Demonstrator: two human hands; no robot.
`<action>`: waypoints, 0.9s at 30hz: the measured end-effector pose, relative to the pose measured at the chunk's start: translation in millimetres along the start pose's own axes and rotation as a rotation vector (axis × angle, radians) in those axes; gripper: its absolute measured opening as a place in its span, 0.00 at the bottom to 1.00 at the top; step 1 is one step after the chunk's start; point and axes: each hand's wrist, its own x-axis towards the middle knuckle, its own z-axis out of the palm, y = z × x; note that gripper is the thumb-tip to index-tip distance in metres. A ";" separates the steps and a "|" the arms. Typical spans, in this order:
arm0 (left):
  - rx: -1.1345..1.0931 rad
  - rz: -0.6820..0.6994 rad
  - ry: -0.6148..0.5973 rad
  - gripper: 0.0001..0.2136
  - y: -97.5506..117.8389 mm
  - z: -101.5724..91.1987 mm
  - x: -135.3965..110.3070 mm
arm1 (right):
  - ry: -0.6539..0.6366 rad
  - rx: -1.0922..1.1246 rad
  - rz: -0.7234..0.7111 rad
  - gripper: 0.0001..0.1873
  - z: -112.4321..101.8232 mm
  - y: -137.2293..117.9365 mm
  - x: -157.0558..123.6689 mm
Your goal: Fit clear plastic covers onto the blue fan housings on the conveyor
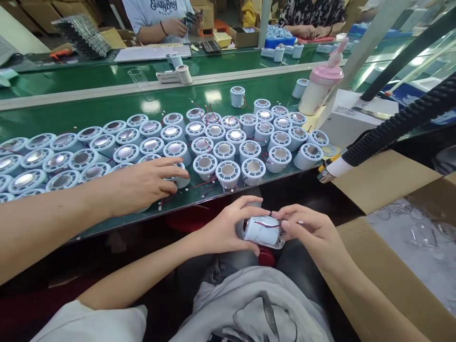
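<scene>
My left hand (233,225) is closed round a light-blue cylindrical housing (262,231), held on its side above my lap. A clear plastic cover shows at the housing's right end and lower edge. Thin red and black wires (265,224) run along its side. With thumb and fingers together, my right hand (309,230) pinches the wires at that right end, where a small white connector sticks out between the fingers. Upright on the green bench (199,190) stand many similar light-blue housings (228,174), some with loose wires beside them.
From the left, a co-worker's hand (153,183) reaches onto the front housings. At right are a cardboard box (392,247) holding clear plastic cups, a black flexible hose (392,121) and a pink-lidded bottle (320,88). Two people work across the bench.
</scene>
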 end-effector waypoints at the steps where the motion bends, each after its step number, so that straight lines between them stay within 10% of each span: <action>1: -0.071 -0.037 -0.013 0.32 0.6 1.2 0.4 | 0.007 0.044 0.016 0.17 -1.6 0.1 1.1; 5: -0.396 -0.236 0.017 0.35 7.9 5.0 0.2 | -0.082 0.090 -0.037 0.05 -7.8 1.3 2.5; 11: -0.537 -0.396 0.039 0.38 15.2 4.0 -5.0 | -0.148 -0.315 -0.344 0.21 -8.3 13.3 -5.9; 27: -0.089 -0.010 -0.036 0.36 22.3 -9.4 -10.3 | -0.243 0.065 0.031 0.25 -9.4 7.2 -12.9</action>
